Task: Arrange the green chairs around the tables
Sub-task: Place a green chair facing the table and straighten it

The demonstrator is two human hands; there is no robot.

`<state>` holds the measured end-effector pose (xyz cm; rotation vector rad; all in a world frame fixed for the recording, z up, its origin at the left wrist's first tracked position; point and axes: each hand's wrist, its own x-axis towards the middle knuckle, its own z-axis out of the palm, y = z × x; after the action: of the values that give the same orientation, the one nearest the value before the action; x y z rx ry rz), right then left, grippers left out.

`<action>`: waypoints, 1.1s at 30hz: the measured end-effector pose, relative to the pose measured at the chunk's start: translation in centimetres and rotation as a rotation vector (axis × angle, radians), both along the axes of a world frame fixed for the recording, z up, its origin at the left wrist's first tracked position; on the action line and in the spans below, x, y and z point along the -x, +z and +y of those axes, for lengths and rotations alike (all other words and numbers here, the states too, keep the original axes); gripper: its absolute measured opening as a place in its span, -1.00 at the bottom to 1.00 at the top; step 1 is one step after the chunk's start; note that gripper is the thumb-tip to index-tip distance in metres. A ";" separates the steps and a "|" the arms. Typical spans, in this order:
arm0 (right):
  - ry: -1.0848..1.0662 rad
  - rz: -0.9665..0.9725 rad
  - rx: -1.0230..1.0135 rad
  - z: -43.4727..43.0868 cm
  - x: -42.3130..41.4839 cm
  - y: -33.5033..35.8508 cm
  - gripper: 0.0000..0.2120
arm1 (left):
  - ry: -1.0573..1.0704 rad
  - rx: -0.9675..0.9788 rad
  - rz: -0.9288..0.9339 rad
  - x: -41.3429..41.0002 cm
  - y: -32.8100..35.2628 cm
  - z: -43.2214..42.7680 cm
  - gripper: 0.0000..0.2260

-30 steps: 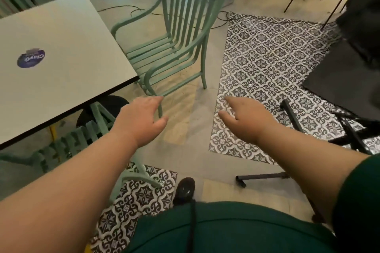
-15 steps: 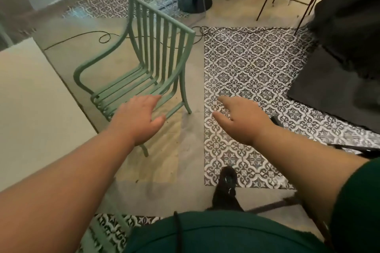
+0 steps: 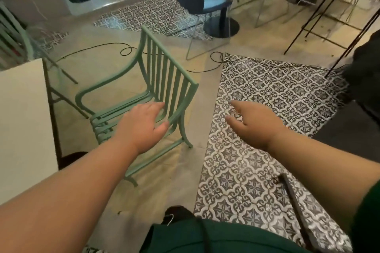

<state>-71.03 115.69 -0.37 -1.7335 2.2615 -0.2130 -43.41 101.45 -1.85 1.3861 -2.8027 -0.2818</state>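
The green chair stands on the bare concrete just right of the white table. Its seat faces left toward the table and its slatted back is turned to the patterned tiles. It sits a little off the table's edge and at an angle, so to my eye it is not yet tucked in.

The person's left hand is stretched out low at the chair's near armrest, where that curves up into the back. The fingers are loose and spread, gripping nothing. I cannot tell whether the thumb touches the rail. That looks like the natural place to take hold for a push or a turn.

The right hand hangs over the tiles, well apart from the chair, with its fingers extended and empty. It seems ready to catch the chair's back.

A second green chair shows at the far left, beyond the table.
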 end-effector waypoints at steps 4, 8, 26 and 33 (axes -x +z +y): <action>0.054 -0.007 0.009 -6.0 3.8 -0.4 -0.38 | 0.065 -0.002 -0.008 3.1 -0.1 -4.9 -0.42; 0.120 0.018 0.003 -13.0 7.9 -1.1 -0.38 | 0.117 -0.001 -0.014 6.8 -1.2 -10.7 -0.42; 0.644 0.025 -0.025 -40.1 26.6 -0.8 -0.39 | 0.683 -0.067 -0.012 22.7 -2.2 -22.9 -0.42; 0.966 0.041 -0.102 -49.0 23.7 -1.3 -0.38 | 1.052 -0.108 0.042 24.1 -2.2 -20.0 -0.40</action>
<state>-94.71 66.73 -1.64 -2.5214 1.1916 0.1438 -67.47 81.45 -4.08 2.5337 -1.6672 -0.4031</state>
